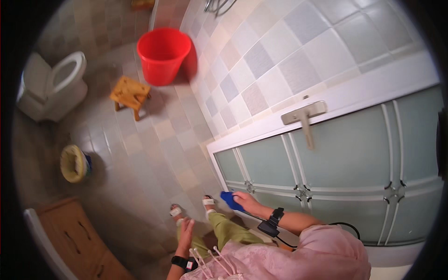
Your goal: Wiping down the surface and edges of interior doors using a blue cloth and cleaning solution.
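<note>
My right hand (247,203) grips a blue cloth (231,201), which sticks out past the fingers beside the lower panes of a glazed door (343,157). A black wrist strap with a small black box (268,228) and a cable is on that arm. My left hand (186,231) hangs in front of my green trousers (226,227), holding nothing, its fingers extended. Another black strap (180,261) circles the left wrist. Both feet, in sandals, stand on the tiled floor (154,168).
A red bucket (161,71) stands by the tiled wall, near a low wooden stool (129,92). At the left are a toilet (66,94), a lined waste bin (84,164) and a wooden cabinet (73,224). A metal handle (307,131) juts from the door.
</note>
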{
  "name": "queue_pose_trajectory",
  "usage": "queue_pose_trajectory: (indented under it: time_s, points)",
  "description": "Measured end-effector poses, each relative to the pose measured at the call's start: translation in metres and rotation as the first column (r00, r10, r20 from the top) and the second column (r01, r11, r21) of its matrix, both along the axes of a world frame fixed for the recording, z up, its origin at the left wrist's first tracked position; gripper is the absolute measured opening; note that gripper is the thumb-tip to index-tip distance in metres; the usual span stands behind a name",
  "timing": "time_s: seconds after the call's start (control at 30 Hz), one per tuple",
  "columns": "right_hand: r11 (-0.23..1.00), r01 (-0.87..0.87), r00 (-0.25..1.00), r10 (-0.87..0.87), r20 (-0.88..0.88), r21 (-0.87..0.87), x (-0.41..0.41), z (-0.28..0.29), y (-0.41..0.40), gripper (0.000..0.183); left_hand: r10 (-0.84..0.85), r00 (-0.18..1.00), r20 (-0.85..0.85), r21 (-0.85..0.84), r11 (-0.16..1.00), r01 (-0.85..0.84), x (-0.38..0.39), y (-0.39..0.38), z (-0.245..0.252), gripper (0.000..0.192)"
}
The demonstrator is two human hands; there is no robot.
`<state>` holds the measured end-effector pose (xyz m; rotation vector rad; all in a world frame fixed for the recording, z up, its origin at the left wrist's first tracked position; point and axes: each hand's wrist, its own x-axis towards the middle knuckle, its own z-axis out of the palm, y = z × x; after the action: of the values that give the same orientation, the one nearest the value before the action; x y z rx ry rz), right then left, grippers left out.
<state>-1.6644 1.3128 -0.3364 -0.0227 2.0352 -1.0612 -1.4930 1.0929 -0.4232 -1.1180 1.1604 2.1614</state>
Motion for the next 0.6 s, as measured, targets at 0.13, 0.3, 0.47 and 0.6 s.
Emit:
queue_pose_trajectory:
  time_s: [0.13, 0.3, 0.47, 0.6]
  points:
    - [0.681, -0.697, 0.707, 0.597, -0.379, -0.227, -0.009, 0.073, -0.084, 0.033, 0.186, 0.961, -0.205, 0.472, 0.879, -0.07, -0.079, -0.029, 0.091, 0.049]
    - [0.995, 0.078, 0.313, 0.035, -0.949, 0.062, -0.091, 0.198, -0.035, 0.031, 0.234, 0.945, -0.23, 0.281, 0.945, -0.166, -0.144, -0.07, 0.15, 0.018]
    - [0.864, 0.392, 0.344, 0.181, -0.921, 0.316, -0.14, 0.207, 0.019, 0.043, 0.098, 0.994, -0.049, 0.161, 0.983, -0.089, -0.199, -0.108, 0.166, 0.024]
    - [0.806, 0.434, 0.554, 0.114, -0.824, 0.403, -0.157, 0.2, -0.003, 0.034, 0.209, 0.974, -0.084, 0.121, 0.973, -0.198, -0.243, -0.143, 0.169, 0.016]
